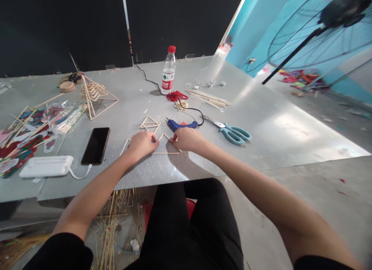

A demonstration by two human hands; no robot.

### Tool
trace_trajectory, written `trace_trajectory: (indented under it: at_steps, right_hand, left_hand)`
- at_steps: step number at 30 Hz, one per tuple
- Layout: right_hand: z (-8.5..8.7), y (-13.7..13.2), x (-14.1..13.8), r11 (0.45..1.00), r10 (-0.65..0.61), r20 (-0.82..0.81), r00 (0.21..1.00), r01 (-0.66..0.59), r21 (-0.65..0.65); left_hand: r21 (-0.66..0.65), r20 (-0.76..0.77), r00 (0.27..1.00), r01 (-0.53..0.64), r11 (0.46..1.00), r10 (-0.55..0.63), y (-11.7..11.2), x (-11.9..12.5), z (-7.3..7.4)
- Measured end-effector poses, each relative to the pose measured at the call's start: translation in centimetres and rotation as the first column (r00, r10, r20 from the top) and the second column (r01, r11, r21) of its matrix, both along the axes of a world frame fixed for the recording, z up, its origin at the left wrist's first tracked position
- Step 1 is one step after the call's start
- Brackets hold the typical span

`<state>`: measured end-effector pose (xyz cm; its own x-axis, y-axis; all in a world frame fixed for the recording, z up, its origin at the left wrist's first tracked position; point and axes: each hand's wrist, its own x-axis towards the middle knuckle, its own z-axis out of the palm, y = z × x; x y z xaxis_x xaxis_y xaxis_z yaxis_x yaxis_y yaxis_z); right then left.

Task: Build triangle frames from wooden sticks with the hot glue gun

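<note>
On the table near its front edge lies a triangle of thin wooden sticks (165,153). My left hand (142,145) is closed at its left side, thumb and fingers pressed together on a stick. My right hand (187,140) pinches the triangle's right side, its fingertips partly hidden. Just behind my left hand is a small stick frame (150,123), and part of another stick piece (125,146) shows to its left. A blue hot glue gun (181,125) with a black cord lies behind my right hand. Blue-handled scissors (235,134) rest to its right.
A bottle (167,76) with a red cap stands behind red string (176,96) and loose sticks (209,98). Leftward are a stick pyramid (99,93), a phone (95,146), a white power bank (46,166) and felt scraps (27,136). A fan (344,8) stands right.
</note>
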<state>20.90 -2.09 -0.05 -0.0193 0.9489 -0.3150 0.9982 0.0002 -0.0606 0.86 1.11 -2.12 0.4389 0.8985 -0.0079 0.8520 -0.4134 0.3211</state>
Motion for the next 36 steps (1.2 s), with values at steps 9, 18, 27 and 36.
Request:
trace_trajectory:
  at_steps: [9,18,27,36]
  right_hand:
    - [0.05,-0.03,-0.05,1.0,0.007,0.002,1.0,-0.007,-0.002]
    - [0.0,-0.06,-0.08,1.0,0.01,-0.001,1.0,-0.01,0.001]
    - [-0.41,0.03,-0.05,0.999,0.032,-0.012,0.999,-0.032,0.009]
    - [-0.54,0.16,-0.05,0.999,0.034,-0.013,0.999,-0.034,0.008]
  left_hand:
    - [-0.006,-0.004,1.0,-0.004,1.0,0.004,0.0,0.02,0.01]
    - [-0.003,0.0,1.0,-0.004,1.0,0.004,0.04,0.01,0.0]
    - [-0.001,-0.001,1.0,-0.001,1.0,0.001,0.07,0.01,-0.02]
    - [-0.001,-0.003,1.0,-0.005,1.0,0.005,0.01,0.07,0.05]
